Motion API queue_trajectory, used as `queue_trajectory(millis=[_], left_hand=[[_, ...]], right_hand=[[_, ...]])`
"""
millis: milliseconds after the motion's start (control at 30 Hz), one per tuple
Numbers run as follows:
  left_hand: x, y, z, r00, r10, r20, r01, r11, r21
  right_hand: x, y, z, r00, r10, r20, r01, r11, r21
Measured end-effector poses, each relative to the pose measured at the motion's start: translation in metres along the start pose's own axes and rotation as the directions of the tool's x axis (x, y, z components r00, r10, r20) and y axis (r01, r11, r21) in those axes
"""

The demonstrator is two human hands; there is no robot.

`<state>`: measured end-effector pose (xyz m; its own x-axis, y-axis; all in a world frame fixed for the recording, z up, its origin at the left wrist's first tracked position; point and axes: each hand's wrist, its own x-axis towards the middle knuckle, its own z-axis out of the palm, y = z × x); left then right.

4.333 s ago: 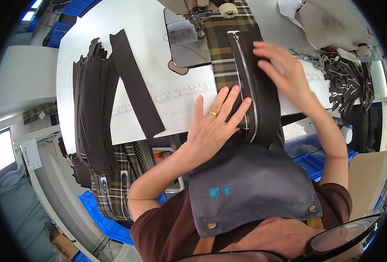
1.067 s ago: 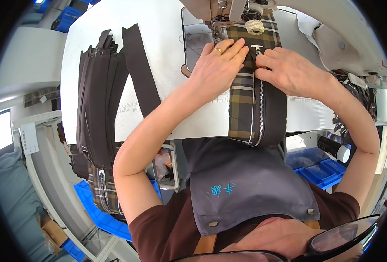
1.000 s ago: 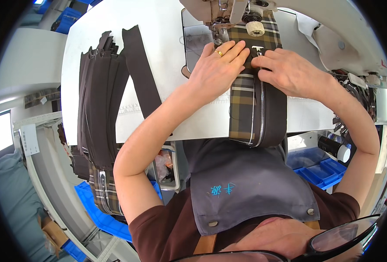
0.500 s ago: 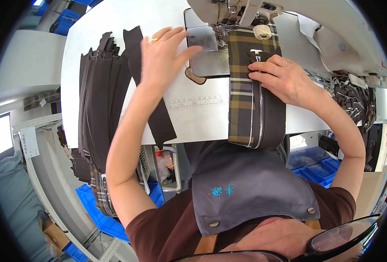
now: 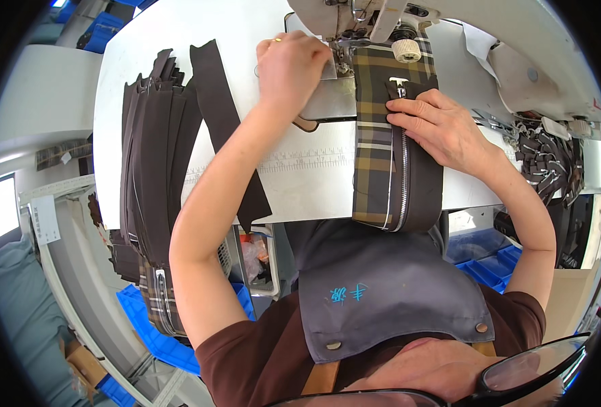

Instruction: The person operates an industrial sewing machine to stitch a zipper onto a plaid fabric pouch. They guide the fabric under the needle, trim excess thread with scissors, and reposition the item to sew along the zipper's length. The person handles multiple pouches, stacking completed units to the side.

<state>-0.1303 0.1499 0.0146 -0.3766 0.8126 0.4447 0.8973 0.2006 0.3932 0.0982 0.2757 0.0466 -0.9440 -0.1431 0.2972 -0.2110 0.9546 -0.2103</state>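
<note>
Two hands worked: left hand (image 5: 291, 66) lay clenched beside the grey sewing machine (image 5: 354, 13); right hand (image 5: 438, 125), fingers extended, pressed flat on the plaid zippered fabric panel (image 5: 375, 156).

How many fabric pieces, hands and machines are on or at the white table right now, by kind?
Plaid panel with zipper, under the right hand: 1
Loose single dark strip: 1
Stack of dark strips (number inside cannot be told): 1
Sewing machine, touched by the left hand: 1
Hands: 2
Total: 6
</note>
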Motion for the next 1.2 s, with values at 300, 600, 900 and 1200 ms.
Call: queue_trajectory(millis=[300, 600, 900, 1200], left_hand=[[0.025, -0.027, 0.007, 0.961, 0.264, -0.086, -0.226, 0.923, 0.313], [0.037, -0.043, 0.017, 0.995, 0.079, -0.066, -0.091, 0.972, -0.216], [0.067, -0.038, 0.01, 0.936, 0.323, -0.142, -0.336, 0.939, -0.079], [0.068, -0.036, 0.015, 0.931, 0.338, -0.138, -0.354, 0.928, -0.116]], right_hand=[[0.003, -0.001, 0.002, 1.0, -0.002, -0.013, 0.002, 1.0, -0.02], [0.0, -0.012, 0.005, 0.992, 0.091, -0.085, -0.095, 0.994, -0.049], [0.014, -0.017, 0.018, 0.99, 0.029, -0.137, -0.033, 0.999, -0.029], [0.028, -0.012, -0.002, 0.982, -0.074, 0.176, 0.103, 0.982, -0.158]])
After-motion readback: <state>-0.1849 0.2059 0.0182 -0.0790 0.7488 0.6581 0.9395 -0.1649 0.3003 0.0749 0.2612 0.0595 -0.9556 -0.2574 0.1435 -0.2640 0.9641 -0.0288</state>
